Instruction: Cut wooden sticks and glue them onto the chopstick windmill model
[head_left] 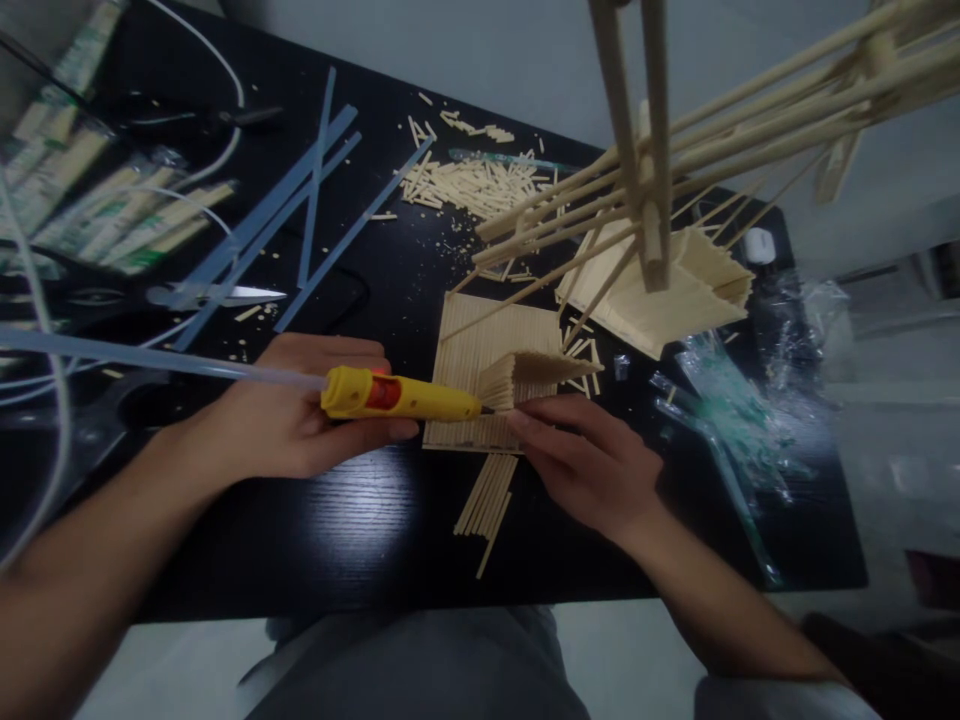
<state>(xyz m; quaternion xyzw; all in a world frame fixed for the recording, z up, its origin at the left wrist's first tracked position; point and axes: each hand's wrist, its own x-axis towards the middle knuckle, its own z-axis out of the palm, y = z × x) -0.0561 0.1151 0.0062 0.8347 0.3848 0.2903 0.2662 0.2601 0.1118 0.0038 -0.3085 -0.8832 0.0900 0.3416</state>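
Note:
My left hand (300,410) is closed around a yellow hot glue gun (405,396), with a long clear glue stick (150,358) running out of its back. The gun's nozzle points right and meets the edge of a small folded wall of wooden sticks (536,368). That wall stands on a flat panel of sticks laid side by side (469,340). My right hand (585,455) pinches the near edge of the small stick wall close to the nozzle. Just below the panel lie several loose wooden sticks (484,500).
A wooden stick frame (652,200) rises at the upper right, over a stick-built box (675,285). Cut stick pieces (480,185) are heaped at the back. Glue sticks (315,170), scissors (225,294) and wrapped stick bundles (112,210) lie left; plastic wrapping (742,420) lies right.

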